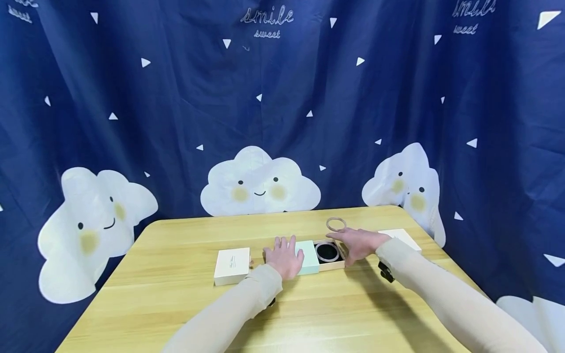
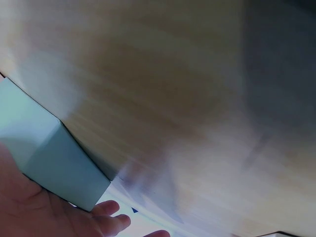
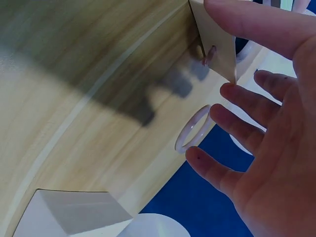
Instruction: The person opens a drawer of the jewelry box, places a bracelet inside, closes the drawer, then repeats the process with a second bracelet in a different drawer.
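A mint green box sleeve (image 1: 307,255) lies mid-table, with a pale pink drawer (image 1: 332,266) slid partway out of its right side. Inside the drawer a bangle (image 1: 328,261) rests on a black pad (image 1: 327,252). My left hand (image 1: 284,260) lies at the sleeve's left end, fingers stretched forward and thumb toward its top. At the drawer's outer end is my right hand (image 1: 359,242), thumb near the front corner and fingers extended at the back. A small ribbon tab (image 3: 211,53) sticks out of the drawer's end. Behind the right fingertips, a second bangle (image 1: 327,225) lies on the table.
Left of the left hand sits a white box (image 1: 231,264) with printed lettering. Another white box (image 1: 399,238) is partly hidden behind the right wrist. The wooden table (image 1: 185,294) ends at a dark blue curtain (image 1: 176,117) with cloud prints.
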{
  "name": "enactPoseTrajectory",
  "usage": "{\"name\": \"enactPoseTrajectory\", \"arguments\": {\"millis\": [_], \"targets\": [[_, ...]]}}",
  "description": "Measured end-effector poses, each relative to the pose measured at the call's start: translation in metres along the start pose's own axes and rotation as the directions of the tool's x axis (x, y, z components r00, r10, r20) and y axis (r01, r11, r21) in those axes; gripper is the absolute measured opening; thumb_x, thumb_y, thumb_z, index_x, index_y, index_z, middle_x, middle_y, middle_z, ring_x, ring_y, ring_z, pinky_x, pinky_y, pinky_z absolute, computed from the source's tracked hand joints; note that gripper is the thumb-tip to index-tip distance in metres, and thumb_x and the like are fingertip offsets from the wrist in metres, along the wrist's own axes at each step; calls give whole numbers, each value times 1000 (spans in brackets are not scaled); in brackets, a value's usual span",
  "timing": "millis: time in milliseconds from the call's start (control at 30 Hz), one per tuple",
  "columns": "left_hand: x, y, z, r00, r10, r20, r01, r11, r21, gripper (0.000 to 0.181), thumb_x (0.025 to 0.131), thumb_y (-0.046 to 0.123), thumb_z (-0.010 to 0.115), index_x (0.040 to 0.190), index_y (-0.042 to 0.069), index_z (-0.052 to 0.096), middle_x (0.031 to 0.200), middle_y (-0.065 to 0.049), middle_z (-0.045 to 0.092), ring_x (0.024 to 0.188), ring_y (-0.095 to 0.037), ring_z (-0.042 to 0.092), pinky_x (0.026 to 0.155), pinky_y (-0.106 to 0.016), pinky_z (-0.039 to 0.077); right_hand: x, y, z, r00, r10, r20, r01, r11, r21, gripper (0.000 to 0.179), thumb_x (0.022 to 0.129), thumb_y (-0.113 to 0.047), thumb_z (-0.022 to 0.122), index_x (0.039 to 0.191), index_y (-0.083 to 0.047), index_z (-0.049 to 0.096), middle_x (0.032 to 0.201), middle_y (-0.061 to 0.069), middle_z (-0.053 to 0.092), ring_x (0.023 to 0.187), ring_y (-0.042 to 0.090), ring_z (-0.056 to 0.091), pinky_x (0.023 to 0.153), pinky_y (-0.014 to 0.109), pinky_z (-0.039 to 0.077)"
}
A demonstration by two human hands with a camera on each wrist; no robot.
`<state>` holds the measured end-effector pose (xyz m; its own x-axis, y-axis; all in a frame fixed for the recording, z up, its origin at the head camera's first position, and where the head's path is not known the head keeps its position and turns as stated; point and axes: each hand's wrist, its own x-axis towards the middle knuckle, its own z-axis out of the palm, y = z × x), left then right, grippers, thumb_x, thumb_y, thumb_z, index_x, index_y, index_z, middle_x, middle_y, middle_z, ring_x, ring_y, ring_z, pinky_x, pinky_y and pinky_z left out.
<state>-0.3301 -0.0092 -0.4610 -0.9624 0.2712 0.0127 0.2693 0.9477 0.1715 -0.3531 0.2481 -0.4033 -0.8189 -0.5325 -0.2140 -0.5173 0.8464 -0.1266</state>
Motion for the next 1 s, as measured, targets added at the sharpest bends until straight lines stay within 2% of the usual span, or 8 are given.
{"name": "enactPoseTrajectory", "arguments": {"millis": [200,433,667,867,1000], "targets": [[3,0,0,1000,-7,4,7,1000,2,64,106,49,22,160,15,27,161,-19,33,151,-39,28,107,-73,31,1,2,0,1000,-16,-1,16,1000,26,103,67,-24,93,155,-17,39,157,17,41,140,36,45,107,55,45],[2,0,2,1000,3,-4,-3,1000,3,64,106,49,21,160,15,28,160,-19,35,150,-39,28,106,-74,32,-2,0,2,998,-59,-15,59,997,52,101,65,-16,92,153,-8,42,153,22,43,140,39,43,111,54,42],[2,0,3,1000,1,-13,-1,1000,3,64,107,49,21,160,14,28,159,-19,36,150,-40,29,105,-74,32,-2,2,4,996,-83,-26,85,995,54,101,67,-17,92,153,-6,40,154,24,42,141,42,42,113,55,39],[2,0,3,1000,-1,-11,1,1000,-2,63,107,48,22,159,14,29,159,-19,36,150,-40,29,106,-73,32,-1,3,5,995,-95,-30,97,991,93,99,68,-12,89,153,-4,40,152,18,48,137,34,48,114,49,40],[3,0,3,1000,-2,-11,2,1000,-7,63,107,48,23,160,14,29,159,-19,36,150,-40,29,106,-74,31,0,3,6,996,-82,-32,85,991,105,97,71,-13,88,154,-7,39,153,14,48,139,32,46,115,49,39]]}}
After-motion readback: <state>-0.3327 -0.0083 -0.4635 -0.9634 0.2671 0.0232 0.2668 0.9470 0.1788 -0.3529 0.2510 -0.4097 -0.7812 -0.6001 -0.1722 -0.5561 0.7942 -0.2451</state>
